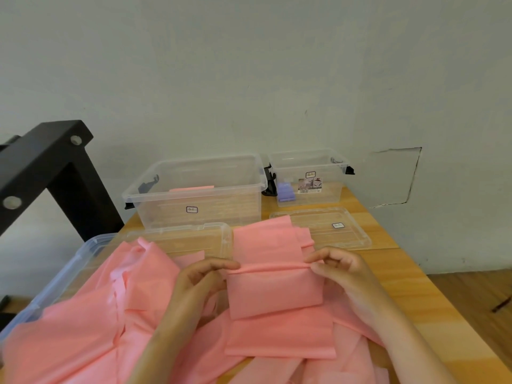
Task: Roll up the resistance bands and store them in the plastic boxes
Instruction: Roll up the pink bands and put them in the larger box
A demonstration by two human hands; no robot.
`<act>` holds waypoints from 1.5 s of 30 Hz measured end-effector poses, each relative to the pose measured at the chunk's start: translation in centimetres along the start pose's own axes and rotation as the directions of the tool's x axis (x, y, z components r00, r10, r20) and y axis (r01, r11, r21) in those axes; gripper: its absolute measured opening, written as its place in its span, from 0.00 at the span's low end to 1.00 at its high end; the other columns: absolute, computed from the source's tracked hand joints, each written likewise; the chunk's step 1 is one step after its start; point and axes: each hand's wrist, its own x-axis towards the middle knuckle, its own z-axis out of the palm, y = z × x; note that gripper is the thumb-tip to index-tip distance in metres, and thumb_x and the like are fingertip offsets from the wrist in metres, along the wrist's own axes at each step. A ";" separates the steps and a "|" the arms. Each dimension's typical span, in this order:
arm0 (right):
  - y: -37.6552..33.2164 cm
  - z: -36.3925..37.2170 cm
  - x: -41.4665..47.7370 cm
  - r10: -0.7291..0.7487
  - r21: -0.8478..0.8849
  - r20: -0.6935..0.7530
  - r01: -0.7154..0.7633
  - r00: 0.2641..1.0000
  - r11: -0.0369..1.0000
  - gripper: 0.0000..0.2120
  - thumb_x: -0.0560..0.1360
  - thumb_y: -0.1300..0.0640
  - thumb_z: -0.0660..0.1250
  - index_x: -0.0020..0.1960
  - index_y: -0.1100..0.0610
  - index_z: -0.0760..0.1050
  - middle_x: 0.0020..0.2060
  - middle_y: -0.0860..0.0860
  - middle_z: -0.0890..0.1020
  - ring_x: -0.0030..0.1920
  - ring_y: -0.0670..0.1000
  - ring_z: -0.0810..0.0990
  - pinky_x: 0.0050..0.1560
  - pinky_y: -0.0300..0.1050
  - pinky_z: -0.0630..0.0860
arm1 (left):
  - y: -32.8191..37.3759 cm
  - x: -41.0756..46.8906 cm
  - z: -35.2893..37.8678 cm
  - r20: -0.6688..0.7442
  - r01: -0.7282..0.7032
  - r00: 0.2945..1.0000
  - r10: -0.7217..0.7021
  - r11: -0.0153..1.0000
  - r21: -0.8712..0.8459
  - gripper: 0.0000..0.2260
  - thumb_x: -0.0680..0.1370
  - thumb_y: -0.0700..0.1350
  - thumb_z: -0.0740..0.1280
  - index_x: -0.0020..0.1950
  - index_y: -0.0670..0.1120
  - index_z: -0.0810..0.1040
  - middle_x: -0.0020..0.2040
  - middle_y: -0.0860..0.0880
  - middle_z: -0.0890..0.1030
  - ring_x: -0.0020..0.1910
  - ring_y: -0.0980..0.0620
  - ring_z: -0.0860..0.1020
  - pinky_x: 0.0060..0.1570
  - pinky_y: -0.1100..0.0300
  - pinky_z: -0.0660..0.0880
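At centre frame the left hand (203, 277) and right hand (342, 268) each pinch an end of the band (274, 293) along its rolled top edge, thumb and fingers closed narrow on it. Loose bands (83, 322) heap at lower left on the wooden table (410, 286). Higher in the frame, against the pale wall (249, 65), the big box (199, 202) and small box (327, 189) stand lidless.

Small stickers (191, 209) on the two clear boxes (235, 206) and a lid (356, 237), print too blurred to read.
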 end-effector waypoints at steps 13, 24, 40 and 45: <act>0.5 0.2 0.0 0.001 -0.157 -0.017 -0.003 1.000 0.988 0.04 0.74 0.60 0.70 0.44 0.52 0.81 0.37 0.56 0.79 0.39 0.49 0.75 0.41 0.42 0.67 | 0.1 -0.1 1.1 0.030 0.027 0.999 -0.029 0.998 0.064 0.06 0.77 0.33 0.64 0.42 0.41 0.74 0.31 0.44 0.72 0.27 0.53 0.63 0.25 0.65 0.59; -0.1 0.2 0.0 -0.018 -0.107 -0.047 0.013 0.999 0.994 0.07 0.69 0.67 0.73 0.43 0.57 0.82 0.39 0.46 0.84 0.42 0.42 0.81 0.43 0.29 0.73 | 0.0 0.1 0.8 -0.019 -0.098 0.995 0.102 0.982 0.162 0.08 0.70 0.28 0.70 0.42 0.41 0.80 0.37 0.49 0.80 0.34 0.54 0.74 0.34 0.68 0.73; -0.1 0.2 -0.1 -0.004 -0.030 0.016 0.004 1.000 1.000 0.06 0.67 0.62 0.75 0.39 0.53 0.80 0.34 0.49 0.80 0.36 0.44 0.78 0.37 0.31 0.72 | 0.0 -0.3 0.7 -0.003 0.000 1.000 0.000 0.999 0.043 0.03 0.70 0.39 0.69 0.41 0.41 0.83 0.36 0.40 0.74 0.37 0.44 0.65 0.37 0.50 0.68; 0.4 0.2 0.1 -0.025 -0.125 -0.012 0.024 1.000 0.992 0.10 0.70 0.68 0.72 0.46 0.55 0.82 0.43 0.48 0.85 0.44 0.45 0.82 0.44 0.32 0.74 | -0.2 0.1 0.7 -0.017 -0.073 0.997 0.077 0.983 0.170 0.12 0.71 0.28 0.70 0.48 0.43 0.80 0.37 0.45 0.79 0.37 0.47 0.74 0.34 0.64 0.74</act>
